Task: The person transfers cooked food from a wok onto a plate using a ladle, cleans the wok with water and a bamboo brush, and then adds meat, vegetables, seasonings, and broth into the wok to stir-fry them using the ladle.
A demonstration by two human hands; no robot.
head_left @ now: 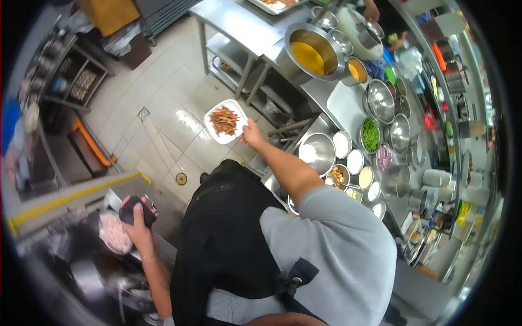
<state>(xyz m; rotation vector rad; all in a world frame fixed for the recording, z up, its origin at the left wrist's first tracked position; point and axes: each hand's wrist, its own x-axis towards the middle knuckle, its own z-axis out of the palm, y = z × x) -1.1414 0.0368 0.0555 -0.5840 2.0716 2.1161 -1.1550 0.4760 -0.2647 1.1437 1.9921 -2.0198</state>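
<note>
My right hand (250, 134) grips the edge of a white square dish (226, 138), held out over the tiled floor. Browned strips of food (223, 120) with a few reddish bits lie heaped in it. At lower left my left hand (140, 224) is closed around a dark, bunched thing that looks like a folded cloth (130, 210). Right beside that hand is a white container (113, 234) of pale food. I cannot tell whether the cloth wraps a handle.
On the right, a steel counter carries bowls of chopped greens (370, 136), purple onion (384, 157) and white ingredients. A large pot (310, 54) of yellow liquid stands at the back, near another person's hand (371, 12). A yellow-edged counter (76, 201) runs along the left.
</note>
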